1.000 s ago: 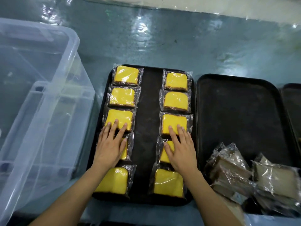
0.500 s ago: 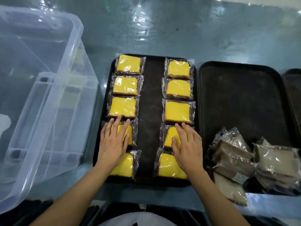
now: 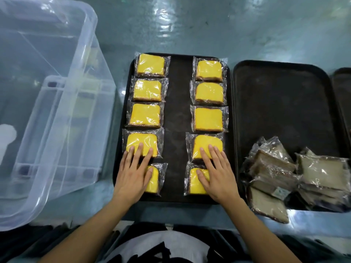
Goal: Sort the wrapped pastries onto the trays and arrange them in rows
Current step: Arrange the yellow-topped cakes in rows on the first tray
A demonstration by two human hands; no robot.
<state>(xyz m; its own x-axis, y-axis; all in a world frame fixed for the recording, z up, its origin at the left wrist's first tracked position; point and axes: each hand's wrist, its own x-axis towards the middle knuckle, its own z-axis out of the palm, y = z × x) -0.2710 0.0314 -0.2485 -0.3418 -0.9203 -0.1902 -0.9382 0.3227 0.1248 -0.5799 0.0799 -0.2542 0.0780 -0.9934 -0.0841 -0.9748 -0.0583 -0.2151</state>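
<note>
Hands lie flat, left hand (image 3: pixel 133 175) and right hand (image 3: pixel 216 175), straight fingers pressing yellow wrapped pastries (image 3: pixel 146 114) in 2 rows on the black tray (image 3: pixel 176 103).

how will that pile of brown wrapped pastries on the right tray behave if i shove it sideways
The brown pastries lie loosely heaped on the right tray, so they would probably slide apart rather than move together. Their glossy crinkled film looks slippery, and one overhanging the front rim might drop off.

On the left tray (image 3: pixel 171 198), a bare strip runs lengthwise between the two columns of yellow wrapped pastries (image 3: pixel 150 114). Right of that tray, the second tray (image 3: pixel 281 111) lies bare except for a heap of brown wrapped pastries (image 3: pixel 296 175) at its near end. Left of it, a clear bin (image 3: pixel 47 111) walls off the counter (image 3: pixel 209 31).
</note>
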